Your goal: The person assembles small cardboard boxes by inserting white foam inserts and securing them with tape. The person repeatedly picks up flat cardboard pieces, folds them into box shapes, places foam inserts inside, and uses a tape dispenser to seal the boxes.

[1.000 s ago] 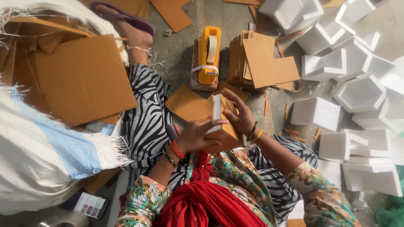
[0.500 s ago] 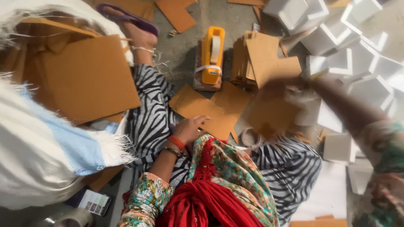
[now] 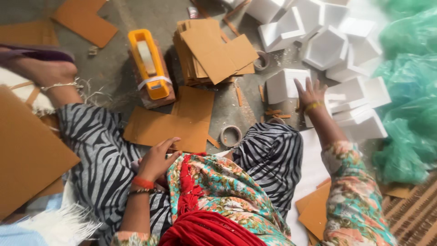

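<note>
The right hand [image 3: 310,93] lies flat with fingers spread wide, gripping nothing; its fingertips rest on or just over a white foam box [image 3: 286,84], and contact cannot be settled from this angle. That box sits open side up, its long axis running roughly from 9 to 3 o'clock, among a heap of white foam boxes [image 3: 327,45] spreading toward 12 and 2 o'clock, several cut off by the top edge. The left hand [image 3: 159,157] rests loosely open on the lap, fingers pointing toward 1 o'clock, holding nothing, its fingertips near the edge of a flat cardboard sheet [image 3: 175,123] on the floor. At 12 o'clock from that sheet stands a stack of cardboard pieces [image 3: 214,52], and at 11 o'clock a yellow tape dispenser [image 3: 149,64], its long axis running from 11 to 5 o'clock. A tape roll [image 3: 231,135] lies between the knees. Green plastic sheeting [image 3: 405,91] fills the 3 o'clock side, partly out of frame. A large cardboard panel [image 3: 27,155] at 9 o'clock is cropped by the left border.
</note>
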